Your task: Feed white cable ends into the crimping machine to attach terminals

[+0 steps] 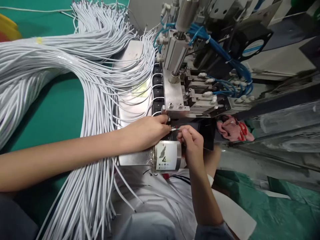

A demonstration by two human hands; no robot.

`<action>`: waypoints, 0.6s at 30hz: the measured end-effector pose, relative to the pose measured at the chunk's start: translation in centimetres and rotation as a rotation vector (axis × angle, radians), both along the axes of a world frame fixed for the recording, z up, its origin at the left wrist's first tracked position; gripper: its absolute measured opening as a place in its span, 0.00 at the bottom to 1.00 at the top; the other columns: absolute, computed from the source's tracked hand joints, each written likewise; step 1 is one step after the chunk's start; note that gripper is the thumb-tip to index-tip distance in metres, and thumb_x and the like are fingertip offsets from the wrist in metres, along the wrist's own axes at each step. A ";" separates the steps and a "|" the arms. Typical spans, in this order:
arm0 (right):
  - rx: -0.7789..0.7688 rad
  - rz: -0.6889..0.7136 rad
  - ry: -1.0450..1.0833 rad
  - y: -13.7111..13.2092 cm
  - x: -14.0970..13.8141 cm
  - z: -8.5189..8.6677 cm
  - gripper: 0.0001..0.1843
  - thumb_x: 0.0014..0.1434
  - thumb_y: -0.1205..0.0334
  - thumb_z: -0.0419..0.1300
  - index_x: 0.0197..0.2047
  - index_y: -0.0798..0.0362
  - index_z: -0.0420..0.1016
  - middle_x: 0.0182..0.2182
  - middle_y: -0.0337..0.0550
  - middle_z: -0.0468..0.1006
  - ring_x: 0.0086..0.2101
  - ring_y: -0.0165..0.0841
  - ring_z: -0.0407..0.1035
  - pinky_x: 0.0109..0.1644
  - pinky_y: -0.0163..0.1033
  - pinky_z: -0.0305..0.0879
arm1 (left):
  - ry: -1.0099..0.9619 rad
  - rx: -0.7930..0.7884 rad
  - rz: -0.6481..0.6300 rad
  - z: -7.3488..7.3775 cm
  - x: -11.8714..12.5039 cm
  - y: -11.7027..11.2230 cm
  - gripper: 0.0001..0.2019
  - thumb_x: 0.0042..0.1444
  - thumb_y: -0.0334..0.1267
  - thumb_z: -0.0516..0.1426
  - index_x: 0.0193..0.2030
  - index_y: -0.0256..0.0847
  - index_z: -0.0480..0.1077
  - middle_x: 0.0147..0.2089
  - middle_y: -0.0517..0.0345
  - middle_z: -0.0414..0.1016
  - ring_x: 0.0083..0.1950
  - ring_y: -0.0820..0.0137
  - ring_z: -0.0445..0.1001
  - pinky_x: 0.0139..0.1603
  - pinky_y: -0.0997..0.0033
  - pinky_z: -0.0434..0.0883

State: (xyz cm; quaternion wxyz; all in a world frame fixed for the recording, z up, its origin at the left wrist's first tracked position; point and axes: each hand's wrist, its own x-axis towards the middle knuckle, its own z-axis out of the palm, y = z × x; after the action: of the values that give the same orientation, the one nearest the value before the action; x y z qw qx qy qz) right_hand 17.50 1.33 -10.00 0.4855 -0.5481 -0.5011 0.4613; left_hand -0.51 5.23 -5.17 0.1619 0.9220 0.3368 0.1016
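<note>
My left hand (147, 131) reaches across from the left, fingers pinched on the end of a thin white wire (175, 129) just below the metal head of the machine (175, 93). My right hand (191, 141) comes up from below and pinches the same wire end from the right. Both hands meet in front of the dark opening under the machine's plate. A large bundle of white wires (95, 86) arcs from the upper left down under my left forearm.
A metal block with a label (166, 156) sits just under my hands. Blue air hoses (225, 56) and a pneumatic cylinder (183, 20) top the machine. A pink cloth (232, 130) lies to the right. Green table surface (57, 116) lies left; green cloth lies lower right.
</note>
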 end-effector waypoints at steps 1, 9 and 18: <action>-0.009 0.008 0.026 0.1 -0.1 -0.3 0.13 0.61 0.59 0.54 0.26 0.54 0.66 0.20 0.33 0.62 0.22 0.25 0.55 0.26 0.32 0.51 | 0.001 -0.015 0.005 0.0 0.0 0.0 0.15 0.64 0.34 0.47 0.40 0.32 0.74 0.36 0.52 0.68 0.29 0.75 0.69 0.30 0.75 0.68; -0.041 0.074 0.066 0.6 -0.4 -0.6 0.15 0.61 0.58 0.54 0.24 0.53 0.62 0.18 0.31 0.59 0.21 0.24 0.53 0.26 0.32 0.50 | 0.064 -0.011 -0.016 0.2 0.0 -0.2 0.15 0.62 0.31 0.47 0.48 0.36 0.72 0.36 0.52 0.69 0.29 0.75 0.71 0.29 0.77 0.69; -0.124 0.098 0.042 0.9 -0.3 -0.2 0.14 0.61 0.58 0.54 0.25 0.53 0.62 0.17 0.31 0.59 0.21 0.24 0.52 0.25 0.32 0.49 | 0.303 0.155 -0.059 0.8 0.0 -0.3 0.21 0.55 0.26 0.50 0.55 0.38 0.67 0.41 0.50 0.69 0.25 0.73 0.70 0.23 0.75 0.66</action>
State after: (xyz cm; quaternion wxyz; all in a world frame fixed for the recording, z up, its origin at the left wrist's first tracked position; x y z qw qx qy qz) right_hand 17.20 2.24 -10.18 0.4379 -0.5420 -0.4876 0.5260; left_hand -0.49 4.91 -4.40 0.0407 0.9459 0.3214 -0.0176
